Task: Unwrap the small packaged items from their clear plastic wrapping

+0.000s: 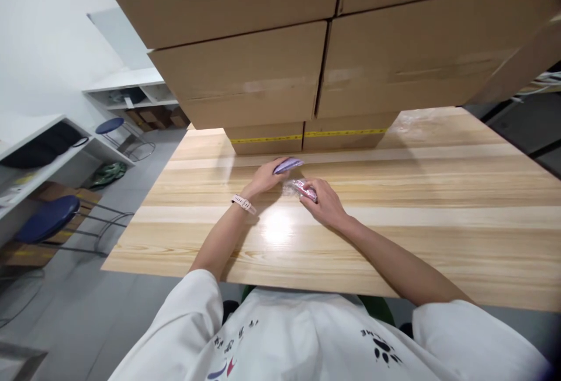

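My left hand (262, 180) grips a small flat lilac object (288, 165), lifted just above the wooden table (394, 235). A pale watch sits on that wrist. My right hand (325, 203) holds a small pink item in clear crinkly wrapping (300, 189), which rests low over the table. The two hands are close together, about a hand's width apart, in the middle of the table in front of the boxes.
Stacked cardboard boxes (263, 77) fill the far side of the table and overhang the view. A clear plastic sheet (414, 121) lies at the back right. Blue stools (48, 217) and white shelves (48, 147) stand on the left over a grey floor.
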A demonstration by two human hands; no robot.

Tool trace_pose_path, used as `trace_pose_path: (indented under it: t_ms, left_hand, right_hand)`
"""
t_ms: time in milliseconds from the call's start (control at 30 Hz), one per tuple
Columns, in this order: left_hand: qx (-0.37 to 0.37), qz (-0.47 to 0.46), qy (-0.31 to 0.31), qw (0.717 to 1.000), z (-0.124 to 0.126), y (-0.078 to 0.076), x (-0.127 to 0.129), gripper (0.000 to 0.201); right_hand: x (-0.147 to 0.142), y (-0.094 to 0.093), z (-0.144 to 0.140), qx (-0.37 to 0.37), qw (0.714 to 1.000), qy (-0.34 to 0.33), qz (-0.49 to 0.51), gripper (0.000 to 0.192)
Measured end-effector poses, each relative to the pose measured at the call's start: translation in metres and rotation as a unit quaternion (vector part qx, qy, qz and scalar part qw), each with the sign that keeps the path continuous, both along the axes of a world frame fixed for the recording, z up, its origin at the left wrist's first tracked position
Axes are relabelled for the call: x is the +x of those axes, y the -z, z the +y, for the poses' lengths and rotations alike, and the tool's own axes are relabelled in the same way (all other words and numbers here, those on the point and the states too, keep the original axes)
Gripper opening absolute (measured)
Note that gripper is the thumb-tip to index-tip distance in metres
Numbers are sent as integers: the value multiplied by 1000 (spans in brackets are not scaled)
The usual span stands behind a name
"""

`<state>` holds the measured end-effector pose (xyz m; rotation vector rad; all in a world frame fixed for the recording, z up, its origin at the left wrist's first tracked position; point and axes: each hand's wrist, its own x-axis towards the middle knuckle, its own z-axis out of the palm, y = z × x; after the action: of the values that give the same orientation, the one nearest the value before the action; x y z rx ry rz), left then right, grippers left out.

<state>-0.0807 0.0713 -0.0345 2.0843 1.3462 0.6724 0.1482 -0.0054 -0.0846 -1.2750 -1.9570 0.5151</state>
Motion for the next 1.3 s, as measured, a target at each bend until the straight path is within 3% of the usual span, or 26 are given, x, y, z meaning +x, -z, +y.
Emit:
trace_pose_path:
  t_ms: [100,233,300,400,467,533,600,667,733,800,833,1000,1133,1233,1300]
  left_hand:
    - [50,-21,-70,996,1,4,-3,55]
    - [114,11,-135,984,-7,3,-11,62]
    - [123,52,-152,979,-13,3,-13,62]
    - [139,138,-153,969,-21,6,-8,65]
    - [141,197,-122,963,-24,9,-2,65]
    - [122,243,-85,959,-26,9,4,65]
    - [97,248,-54,962,-28,2,8,73]
    - [79,196,2,977,-32,-9,9,82]
    - [68,103,101,987,-37,-22,11,85]
    - [59,9,181,982,-43,-30,15,82]
    - [55,-28,192,980,-46,-33,18,79]
    - [13,-145,63,987,-47,-33,29,19]
    - [-58,-192,0,980,-45,-45,16,13]
    - [-97,-165,-35,981,-52,-51,-3,19]
    - [-120,-159,-54,978,-60,-47,-14,20]
  right_hand:
    - [0,-4,-2,-14,999,0,37,31]
    - [2,-12,0,-127,976,6,174,37]
    - [6,-14,5,-204,932,3,301,37]
    - [19,-13,13,-335,821,-2,462,33]
    - [30,-12,17,-403,757,-17,514,30]
    - [38,-11,17,-435,723,-42,536,28]
    - [41,-12,13,-441,708,-64,547,27]
    - [39,-15,9,-432,706,-81,555,32]
    - [35,-17,6,-428,708,-99,553,45]
    - [31,-19,3,-431,715,-110,539,61]
    - [30,-19,2,-434,719,-112,531,67]
    - [34,-26,-4,-471,730,-171,464,78]
    - [49,-40,-5,-509,762,-225,330,72]
    - [67,-49,-2,-491,812,-193,250,58]
    - [79,-52,0,-470,843,-150,214,49]
